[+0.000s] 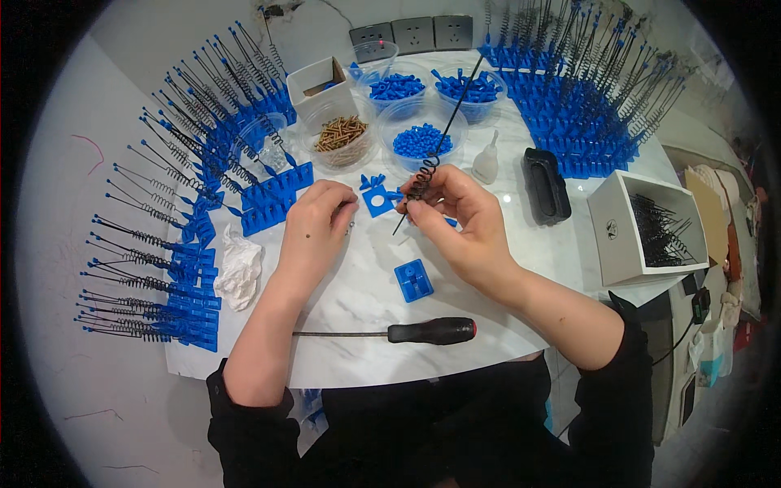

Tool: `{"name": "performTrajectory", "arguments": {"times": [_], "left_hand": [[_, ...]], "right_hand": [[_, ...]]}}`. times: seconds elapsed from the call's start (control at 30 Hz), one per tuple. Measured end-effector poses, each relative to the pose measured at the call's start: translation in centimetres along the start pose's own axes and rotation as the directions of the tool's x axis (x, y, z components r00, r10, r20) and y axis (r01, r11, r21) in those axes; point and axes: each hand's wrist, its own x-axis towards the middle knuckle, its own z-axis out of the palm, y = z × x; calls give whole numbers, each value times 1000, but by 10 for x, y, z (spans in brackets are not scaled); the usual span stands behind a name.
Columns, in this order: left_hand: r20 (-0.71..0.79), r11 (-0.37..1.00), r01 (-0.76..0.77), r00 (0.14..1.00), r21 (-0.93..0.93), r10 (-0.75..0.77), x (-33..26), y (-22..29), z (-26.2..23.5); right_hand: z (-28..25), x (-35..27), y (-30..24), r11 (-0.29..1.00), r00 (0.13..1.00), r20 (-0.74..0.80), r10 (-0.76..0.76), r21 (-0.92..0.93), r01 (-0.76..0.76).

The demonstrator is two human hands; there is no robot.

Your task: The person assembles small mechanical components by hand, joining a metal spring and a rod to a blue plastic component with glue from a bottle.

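Observation:
My right hand [462, 213] grips a thin black rod with a coil spring [426, 169] around it. The rod slants, its long end up and to the right and its short end down below the fingers. To its left, my left hand [316, 224] is held with fingers curled and thumb pressed in; whatever it pinches is too small to make out. Between the hands lie a blue square plate with a round hole [370, 209] and some small blue pieces. Nearer to me are a blue square block [414, 281] and a screwdriver [431, 331] with a black handle.
Round tubs hold brass-coloured screws [342, 133], small blue caps [422, 145] and longer blue parts [396, 87]. Blue bases with upright springs [191, 297] line the left, more [569, 122] the back right. Right: black tray [547, 187], white box of rods [610, 224]. Crumpled tissue [238, 268] lies left.

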Motion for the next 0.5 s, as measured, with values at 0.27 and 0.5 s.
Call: {"name": "performTrajectory", "arguments": {"times": [0.27, 0.5], "left_hand": [[-138, 851, 114, 967, -513, -212, -9, 24, -11], [385, 5, 403, 878, -915, -286, -32, 52, -15]], "right_hand": [[-5, 1, -13, 997, 999, 39, 30, -67, -27], [-10, 2, -29, 949, 982, 156, 107, 280, -148]]}}
